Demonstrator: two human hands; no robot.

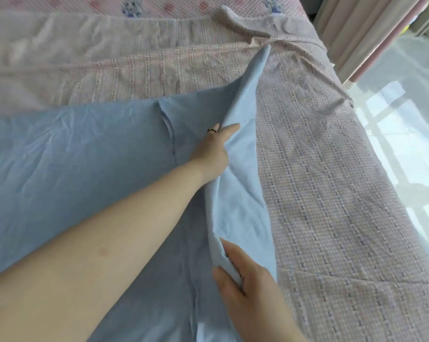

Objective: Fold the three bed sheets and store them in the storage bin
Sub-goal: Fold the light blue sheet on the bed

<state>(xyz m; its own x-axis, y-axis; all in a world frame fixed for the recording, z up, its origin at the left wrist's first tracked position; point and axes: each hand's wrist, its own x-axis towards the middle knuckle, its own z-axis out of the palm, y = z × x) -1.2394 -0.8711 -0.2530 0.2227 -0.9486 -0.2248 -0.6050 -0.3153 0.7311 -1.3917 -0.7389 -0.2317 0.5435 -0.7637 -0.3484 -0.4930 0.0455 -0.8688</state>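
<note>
Underneath, a pink checked sheet covers the bed. On it lies the blue sheet, its right edge lifted into a ridge. The left hand grips the ridge farther away; the right hand pinches it nearer, between thumb and fingers.

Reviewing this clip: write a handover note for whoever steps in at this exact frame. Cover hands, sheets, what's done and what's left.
Left hand: grips the raised ridge of the blue sheet, at its far part.
Right hand: pinches the same ridge at its near end.
Things: the blue sheet lies spread over the checked sheet, which lies flat on the bed. No storage bin is in view, and a third sheet cannot be told apart.
Done: no sheet folded or stored.
Left: finish folding the blue sheet, fold the others, store all three.
</note>
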